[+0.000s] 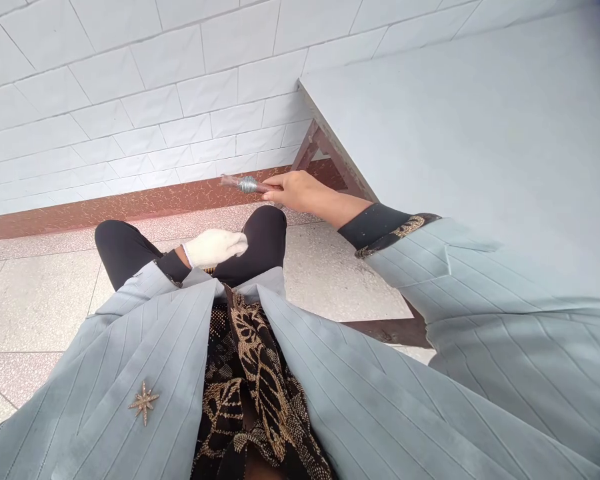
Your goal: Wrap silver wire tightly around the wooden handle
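In my bare right hand (pixel 300 191) is a reddish-brown wooden stick with a frayed far end (pixel 231 181). Silvery wire (pixel 247 185) is wound round it in a thick coil, a little beyond my fingertips. The stick points left, held out in front of my knee. A cream knitted glove covers my left hand (pixel 214 247), which rests at my thigh with its fingers drawn together. Its fingertips look greyish. Whether anything is inside that hand is hidden.
A pale table (pixel 460 133) with a brown frame stands at my right, close to my right arm. Ahead is a white tiled wall (pixel 160 93) with a reddish-brown skirting (pixel 80 213). Speckled floor tiles (pixel 40 293) lie below my dark-clothed knees.
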